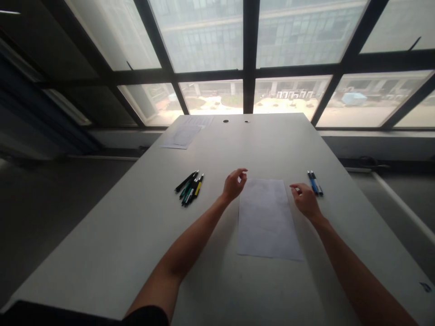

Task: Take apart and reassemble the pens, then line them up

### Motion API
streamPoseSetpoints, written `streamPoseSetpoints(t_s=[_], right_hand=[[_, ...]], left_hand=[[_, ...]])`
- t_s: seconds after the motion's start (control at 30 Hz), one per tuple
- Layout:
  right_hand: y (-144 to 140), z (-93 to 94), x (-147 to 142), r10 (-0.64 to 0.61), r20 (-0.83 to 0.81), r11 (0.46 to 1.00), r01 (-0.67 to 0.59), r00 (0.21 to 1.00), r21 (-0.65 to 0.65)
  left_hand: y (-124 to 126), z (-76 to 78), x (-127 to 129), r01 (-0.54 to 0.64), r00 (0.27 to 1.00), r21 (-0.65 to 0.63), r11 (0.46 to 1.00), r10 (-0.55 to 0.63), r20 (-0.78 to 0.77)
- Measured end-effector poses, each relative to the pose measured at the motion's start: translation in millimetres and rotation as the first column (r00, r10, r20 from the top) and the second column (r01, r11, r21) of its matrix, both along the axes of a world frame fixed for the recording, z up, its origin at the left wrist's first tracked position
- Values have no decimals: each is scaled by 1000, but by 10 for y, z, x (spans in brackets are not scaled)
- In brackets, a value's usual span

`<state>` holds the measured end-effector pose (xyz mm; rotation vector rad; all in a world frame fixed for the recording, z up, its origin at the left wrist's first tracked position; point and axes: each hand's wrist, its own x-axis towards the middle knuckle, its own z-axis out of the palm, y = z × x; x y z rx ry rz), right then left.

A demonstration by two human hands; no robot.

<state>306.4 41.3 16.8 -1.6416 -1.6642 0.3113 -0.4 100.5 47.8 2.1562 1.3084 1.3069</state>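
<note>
A blank-looking white sheet of paper (267, 222) lies flat on the table between my two hands. My left hand (234, 184) is at the sheet's upper left corner, fingers loosely bent and apart, with nothing seen in them. Beside the sheet's right edge is my right hand (305, 200), its fingers slightly curled and apart, holding nothing that I can see. Two pens, one blue (312, 184) and one white and black (317, 184), lie side by side just right of that hand. Whether either hand touches the table or paper I cannot tell.
Several pens (190, 188), with black, green and yellow parts, lie in a loose bunch to the left. More paper sheets (181, 136) rest at the table's far left corner. Two small round fittings (226, 121) sit near the far edge of the white table (136, 240), before large windows.
</note>
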Motion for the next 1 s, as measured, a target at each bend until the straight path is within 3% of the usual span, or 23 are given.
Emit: streamPoseSetpoints(t_s=[0.1,0.2,0.3,0.4,0.5,0.63,0.87,1.0], right_hand=[[-45,-71,-54,13,-60,999,-11,998,39],[-52,-125,-66,25,-105,999,-20,994,48],[-45,-177,-58,35,-125,998,-28,992,53],[-42,-223,-34,18,-136,998,-11,990,54],[-44,-255,-7,-5,-144,999,12,990,47],[-42,-279,6,-12,-153,999,19,988,45],[-42,-286,2,-14,-160,999,22,987,49],[-41,-286,-2,-14,-152,999,22,988,49]], left_hand=[[93,206,-503,-145,988,-19,989,143,-60],[195,327,-1165,-357,923,-78,931,338,-185],[261,341,-1729,-535,815,-150,831,461,-352],[311,281,-2034,-626,724,-210,751,460,-515],[379,207,-2119,-669,677,-266,693,421,-604],[474,148,-2111,-690,658,-293,662,405,-634],[483,150,-2093,-698,644,-273,662,414,-643],[469,289,-2143,-689,651,-253,679,427,-627]])
